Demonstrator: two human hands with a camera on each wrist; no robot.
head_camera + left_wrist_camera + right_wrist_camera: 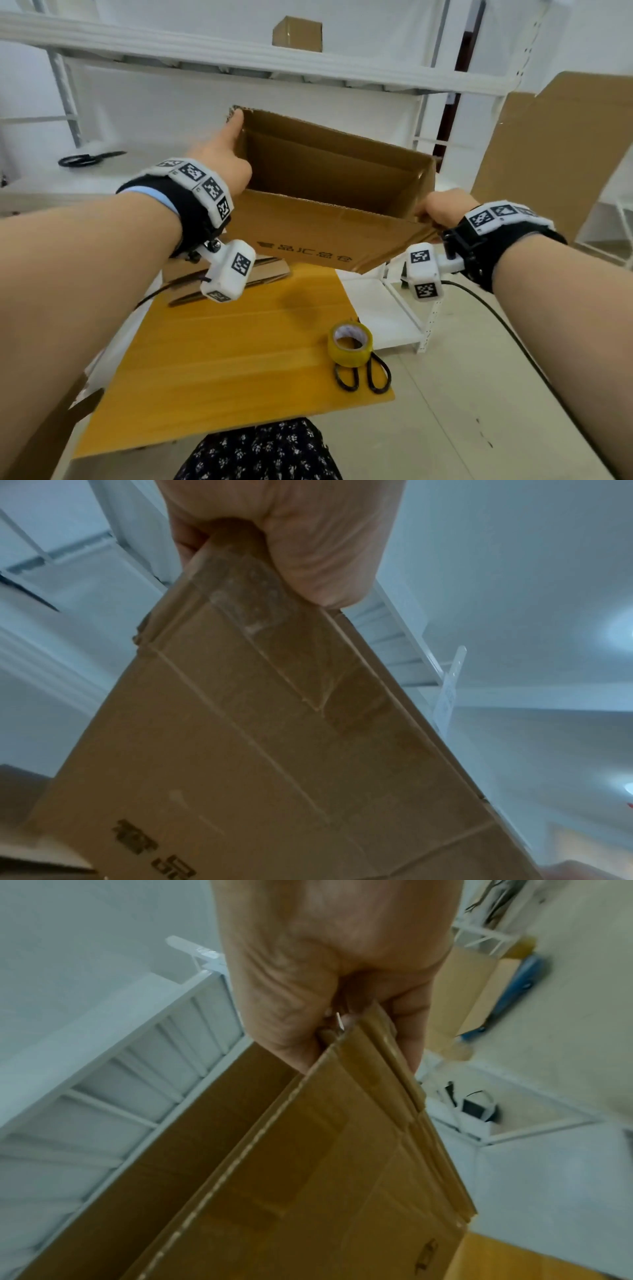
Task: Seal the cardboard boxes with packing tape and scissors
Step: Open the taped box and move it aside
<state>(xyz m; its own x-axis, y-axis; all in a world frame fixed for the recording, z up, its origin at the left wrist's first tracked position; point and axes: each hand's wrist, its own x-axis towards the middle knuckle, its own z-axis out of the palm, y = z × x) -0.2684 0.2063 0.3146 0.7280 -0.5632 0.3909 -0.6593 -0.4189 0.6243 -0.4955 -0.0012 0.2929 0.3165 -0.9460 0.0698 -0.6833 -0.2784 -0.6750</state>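
An open brown cardboard box (329, 192) is held in the air above the far end of the yellow wooden table (219, 359), its open side facing me. My left hand (222, 154) grips its far left edge, thumb and fingers pinching the cardboard (260, 669). My right hand (442, 209) pinches the near right corner of the box (342, 1123). A roll of yellowish packing tape (350, 342) sits near the table's right edge, on top of black-handled scissors (363, 375).
White metal shelving (239, 58) stands behind the box, with a small carton (297, 33) on its upper shelf and a second pair of black scissors (89, 158) on the left. Flat cardboard sheets (561, 147) lean at the right. More flattened cardboard (253, 277) lies under the box.
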